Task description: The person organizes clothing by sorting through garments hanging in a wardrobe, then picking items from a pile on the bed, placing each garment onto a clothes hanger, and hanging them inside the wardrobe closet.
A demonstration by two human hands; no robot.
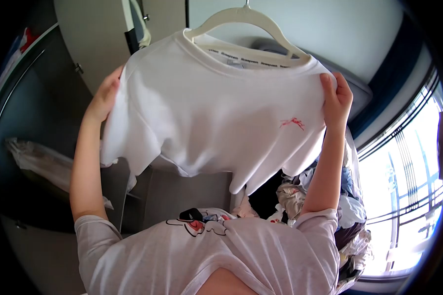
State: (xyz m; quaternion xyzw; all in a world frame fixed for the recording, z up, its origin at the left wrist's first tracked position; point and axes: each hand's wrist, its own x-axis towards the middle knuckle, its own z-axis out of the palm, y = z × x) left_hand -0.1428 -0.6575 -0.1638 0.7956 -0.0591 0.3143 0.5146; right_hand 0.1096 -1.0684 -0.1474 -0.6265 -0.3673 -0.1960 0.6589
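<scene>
A white T-shirt with a small red print on the chest hangs spread out in front of me. It sits on a cream-coloured hanger, whose metal hook runs up out of the top of the view. My left hand grips the shirt at the shoulder and sleeve on the left, thumb in front. On the other side my right hand pinches the fabric near the opposite shoulder, its fingers partly behind the cloth. The lower hem hangs loose in folds.
On the left stands an open dark wardrobe with a clear plastic bag in it. A heap of crumpled clothes lies at the right. Beyond it is a bright window with bars, beside a dark blue curtain.
</scene>
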